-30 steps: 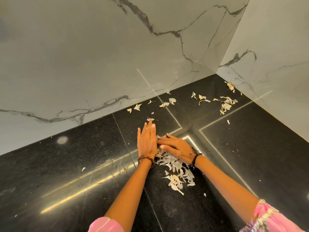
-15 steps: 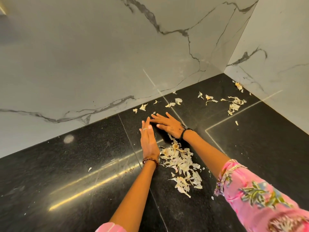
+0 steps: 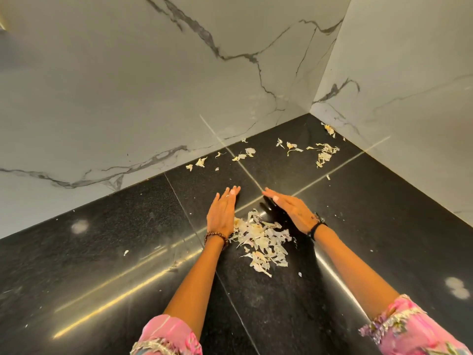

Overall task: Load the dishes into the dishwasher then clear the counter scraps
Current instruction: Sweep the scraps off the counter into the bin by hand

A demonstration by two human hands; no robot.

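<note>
A heap of pale peel scraps (image 3: 262,242) lies on the black stone counter (image 3: 107,254). My left hand (image 3: 222,213) stands on its edge at the heap's left side, fingers straight. My right hand (image 3: 291,208) is at the heap's right side, fingers straight and pointing toward the left hand, palm facing the heap. More loose scraps (image 3: 323,153) lie further back near the corner, and a few scraps (image 3: 201,162) sit along the back wall. No dishes or dishwasher are in view.
White marble walls (image 3: 153,85) meet in a corner at the back right of the counter. Small crumbs (image 3: 125,252) dot the counter to the left and right of my arms.
My right hand has drawn back from in front of my left fingertips to the heap's right side. The scraps now lie gathered between both hands.
</note>
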